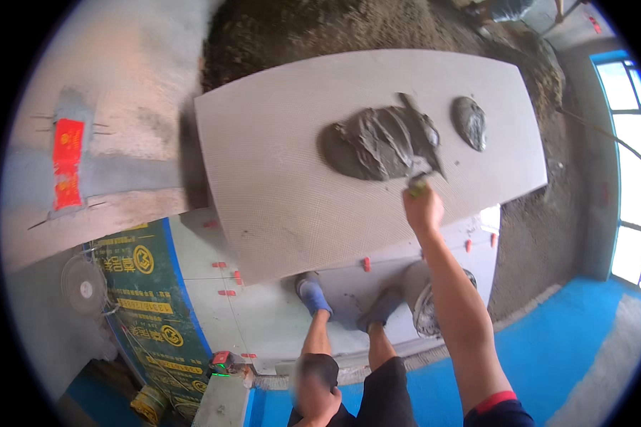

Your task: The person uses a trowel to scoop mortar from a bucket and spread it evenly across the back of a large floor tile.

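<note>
Trowel (424, 135) against a mortar heap (376, 146)

The right hand (424, 209) is closed round the trowel's handle, the blade touching the mortar heap just ahead. A smaller dab (469, 124) lies ahead and to that hand's right, both on a large pale slab (278, 192). The left hand (323, 407) is blurred beside the black shorts (386, 395); whether it holds anything, I cannot tell.
</note>
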{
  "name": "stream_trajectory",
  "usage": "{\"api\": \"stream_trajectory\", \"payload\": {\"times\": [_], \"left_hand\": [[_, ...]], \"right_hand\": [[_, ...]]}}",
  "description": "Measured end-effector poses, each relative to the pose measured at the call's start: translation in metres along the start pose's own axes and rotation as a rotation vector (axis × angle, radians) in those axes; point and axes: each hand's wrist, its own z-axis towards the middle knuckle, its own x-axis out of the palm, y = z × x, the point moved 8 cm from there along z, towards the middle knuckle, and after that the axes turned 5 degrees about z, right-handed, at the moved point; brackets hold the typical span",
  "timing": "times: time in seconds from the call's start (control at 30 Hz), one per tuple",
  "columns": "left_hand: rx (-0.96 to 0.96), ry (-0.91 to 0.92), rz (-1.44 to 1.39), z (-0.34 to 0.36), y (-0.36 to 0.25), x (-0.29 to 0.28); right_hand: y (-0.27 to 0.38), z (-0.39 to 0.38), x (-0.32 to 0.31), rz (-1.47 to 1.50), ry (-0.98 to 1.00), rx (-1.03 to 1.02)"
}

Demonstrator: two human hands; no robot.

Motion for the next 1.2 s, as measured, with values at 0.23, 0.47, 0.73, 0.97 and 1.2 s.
{"api": "stream_trajectory", "payload": {"times": [0.23,0.47,0.73,0.97,1.2], "left_hand": [[-0.085,0.013,0.128,-0.006,-0.009,-0.017],[-0.016,0.117,0.151,0.008,-0.009,0.010],[0.030,0.101,0.336,0.003,-0.017,0.023],[0.017,0.059,0.452,-0.003,-0.035,0.033],[0.011,0.070,0.438,-0.007,-0.061,0.046]], "right_hand": [[0.000,-0.020,0.047,0.026,0.190,0.138],[-0.027,-0.041,0.086,0.588,0.434,0.380],[-0.037,-0.037,0.091,0.422,0.345,0.241],[-0.228,-0.194,0.005,0.011,0.082,0.501],[-0.326,-0.325,-0.007,-0.036,0.222,0.514]]}}
